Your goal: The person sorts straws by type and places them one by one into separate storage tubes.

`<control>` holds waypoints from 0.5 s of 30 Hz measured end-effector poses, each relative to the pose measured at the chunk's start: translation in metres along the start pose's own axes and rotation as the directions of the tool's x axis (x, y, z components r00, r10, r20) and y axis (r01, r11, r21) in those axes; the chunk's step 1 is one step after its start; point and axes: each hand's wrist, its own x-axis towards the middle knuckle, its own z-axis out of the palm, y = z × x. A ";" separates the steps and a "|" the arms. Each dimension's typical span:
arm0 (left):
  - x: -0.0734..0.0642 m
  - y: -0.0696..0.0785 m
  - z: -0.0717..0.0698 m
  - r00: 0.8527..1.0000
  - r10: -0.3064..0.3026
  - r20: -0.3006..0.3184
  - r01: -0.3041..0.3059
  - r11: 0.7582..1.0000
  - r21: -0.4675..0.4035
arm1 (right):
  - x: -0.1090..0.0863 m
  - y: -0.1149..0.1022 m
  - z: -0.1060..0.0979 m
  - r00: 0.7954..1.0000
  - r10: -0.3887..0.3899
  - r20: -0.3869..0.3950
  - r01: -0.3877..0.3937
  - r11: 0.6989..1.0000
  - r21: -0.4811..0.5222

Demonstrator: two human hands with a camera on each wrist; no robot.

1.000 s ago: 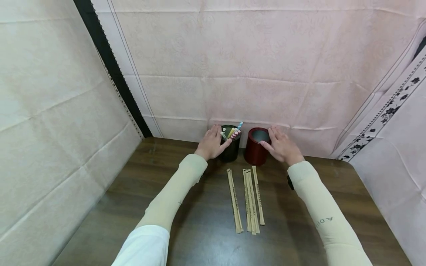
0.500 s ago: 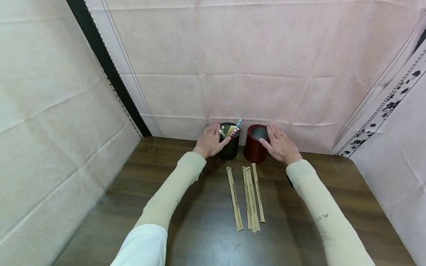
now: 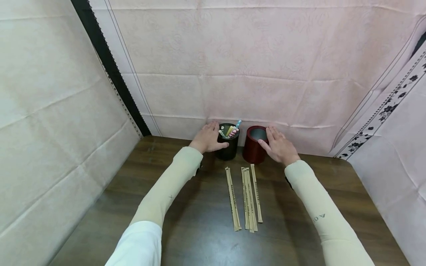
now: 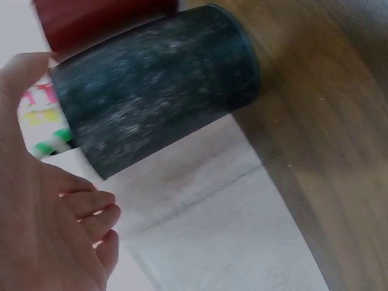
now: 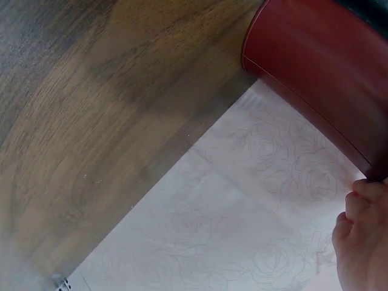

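A black cylindrical holder (image 3: 229, 149) stands upright near the back of the table, with several striped paper straws (image 3: 233, 132) in it. On its left is my left hand (image 3: 207, 139), thumb near the rim; the left wrist view shows a gap between the other fingers and the holder (image 4: 163, 91). A red cylindrical holder (image 3: 254, 151) stands just right of the black one, its grey inside showing. My right hand (image 3: 280, 147) lies along its right side, fingers extended, thumb at the rim. In the right wrist view the fingertips (image 5: 367, 191) are right at the red holder's rim.
Several narrow tan paper-wrapped sticks (image 3: 249, 199) lie lengthwise on the brown wooden table (image 3: 283, 240), in front of the holders. A pale cloth (image 3: 253, 99) hangs directly behind the holders. Other cloth panels (image 3: 66, 147) close in the left and right sides.
My left hand has shifted slightly left, its thumb dropping lower on the black holder's front. The right hand and both holders keep their places; the view shifts slightly.
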 end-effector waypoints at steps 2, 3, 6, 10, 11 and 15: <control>-0.004 -0.003 -0.007 1.000 -0.017 -0.018 0.016 1.000 -0.020 | 0.001 0.000 0.000 1.000 -0.002 0.000 0.002 1.000 -0.001; -0.006 -0.004 -0.010 0.999 -0.032 -0.024 0.031 0.999 -0.039 | 0.001 -0.001 0.000 1.000 -0.003 0.000 0.003 1.000 0.001; -0.014 -0.008 -0.020 0.996 -0.073 -0.043 0.069 0.994 -0.085 | 0.002 -0.001 0.000 1.000 -0.004 0.001 0.004 1.000 -0.001; -0.025 -0.011 -0.028 0.994 -0.087 -0.062 0.081 0.991 -0.102 | 0.001 0.000 0.000 1.000 -0.008 0.004 0.009 1.000 -0.010; -0.028 -0.012 -0.029 0.994 -0.086 -0.071 0.078 0.992 -0.103 | 0.001 0.000 0.000 1.000 -0.010 0.004 0.010 1.000 -0.013; -0.039 -0.013 -0.030 0.991 -0.086 -0.102 0.073 0.989 -0.125 | 0.000 0.000 0.000 1.000 -0.013 0.003 0.013 1.000 -0.019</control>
